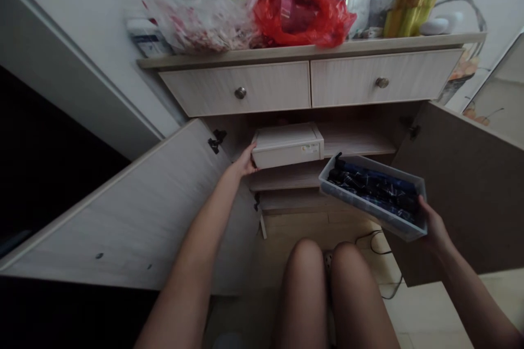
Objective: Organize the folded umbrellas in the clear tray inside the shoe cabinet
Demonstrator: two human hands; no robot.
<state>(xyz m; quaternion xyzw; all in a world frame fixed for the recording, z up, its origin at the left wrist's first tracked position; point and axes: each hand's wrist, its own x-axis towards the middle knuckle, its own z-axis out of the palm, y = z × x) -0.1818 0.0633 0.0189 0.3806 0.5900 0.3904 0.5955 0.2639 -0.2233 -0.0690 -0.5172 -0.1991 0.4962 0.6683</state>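
Note:
My left hand (246, 161) grips the left end of a white box (286, 148) with a small label on its front. That box is at the upper shelf (360, 144) of the open cabinet, its front jutting out. My right hand (434, 226) holds a translucent plastic bin (370, 204) by its right end, tilted in front of the cabinet. Inside the bin lie several dark blue and black folded umbrellas (372, 185), some with a check pattern. The fingers of my right hand are partly hidden behind the bin wall.
Both cabinet doors stand open, the left door (135, 218) and the right door (462, 191). Two drawers with round knobs (240, 92) sit above. On the top are a red plastic bag (298, 5), a clear bag (204, 22) and a white bottle (147, 37). A black cable (379, 251) trails on the floor.

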